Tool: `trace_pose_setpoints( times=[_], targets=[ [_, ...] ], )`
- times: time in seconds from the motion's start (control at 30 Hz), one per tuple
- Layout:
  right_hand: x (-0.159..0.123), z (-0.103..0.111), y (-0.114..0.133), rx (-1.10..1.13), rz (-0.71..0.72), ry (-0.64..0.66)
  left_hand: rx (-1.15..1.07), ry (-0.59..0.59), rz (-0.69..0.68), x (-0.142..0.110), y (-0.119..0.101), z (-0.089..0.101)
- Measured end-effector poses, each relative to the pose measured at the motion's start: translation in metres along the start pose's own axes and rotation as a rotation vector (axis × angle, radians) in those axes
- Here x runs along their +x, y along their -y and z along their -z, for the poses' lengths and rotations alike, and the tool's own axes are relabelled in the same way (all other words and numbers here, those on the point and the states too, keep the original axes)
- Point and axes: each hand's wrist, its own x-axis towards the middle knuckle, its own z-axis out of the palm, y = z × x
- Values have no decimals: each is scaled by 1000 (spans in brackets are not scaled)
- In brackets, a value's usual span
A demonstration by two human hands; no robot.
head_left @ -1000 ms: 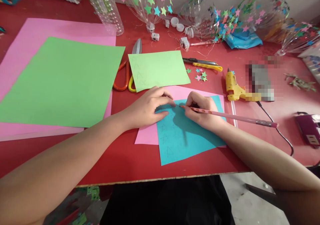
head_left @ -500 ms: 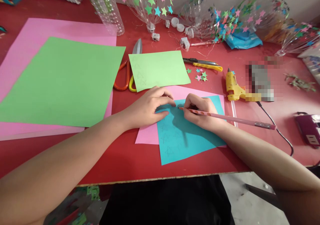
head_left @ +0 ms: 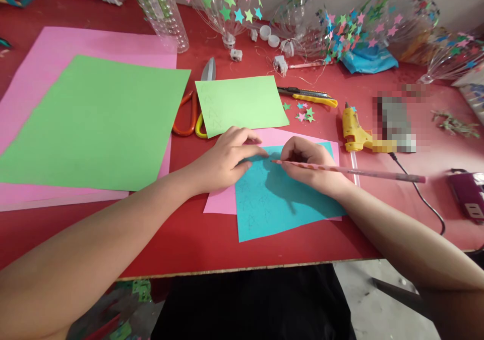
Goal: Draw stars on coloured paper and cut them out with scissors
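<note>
My right hand [head_left: 312, 166] is closed around a pink pencil [head_left: 372, 172], whose tip is at the upper part of a blue paper sheet [head_left: 272, 209]. Faint pencilled stars run down the left side of that sheet. With fingers apart, my left hand [head_left: 230, 161] rests on the blue sheet's upper left edge. Under the blue sheet lies a pink paper piece [head_left: 219, 204]. Just beyond my hands is a light green paper piece [head_left: 244, 103] with star outlines along its left edge, partly covering orange-and-yellow-handled scissors [head_left: 184, 120].
Large green paper [head_left: 98, 123] lies on pink paper [head_left: 56, 42] at the left. Small cut stars [head_left: 309, 114], a yellow cutter knife [head_left: 315, 99] and a yellow glue gun [head_left: 351, 130] lie beyond my right hand. Star-covered clear plastic ornaments [head_left: 227, 7] stand along the back of the red table [head_left: 181, 244].
The blue sheet has turned slightly and shifted a little to the left. My right hand has moved slightly right and up, and the pencil lies closer to level.
</note>
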Motion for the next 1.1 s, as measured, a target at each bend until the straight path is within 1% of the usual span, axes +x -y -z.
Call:
trace_pose_setpoints(
  times=[0.1, 0.27, 0.57, 0.7, 0.83, 0.97, 1.03, 1.1],
  targets=[
    [-1, 0, -1, -57, 31, 46, 21, -16, -9, 0, -1, 0],
    [0, -2, -6, -80, 82, 21, 26, -18, -9, 0, -1, -1],
    [8, -6, -7, 51, 7, -9, 39, 8, 31, 1, -2, 1],
    [9, -6, -7, 55, 3, -27, 27, 5, 28, 1, -1, 1],
    [5, -3, 0, 11, 43, 51, 11, 7, 31, 1, 0, 1],
    [2, -2, 4, -11, 37, 107, 10, 4, 42, 1, 0, 0],
    [2, -2, 3, -6, 44, 82, 9, 0, 44, 1, 0, 0],
    [3, -2, -1, -6, 60, 29, 7, 0, 45, 1, -1, 0]
  ],
)
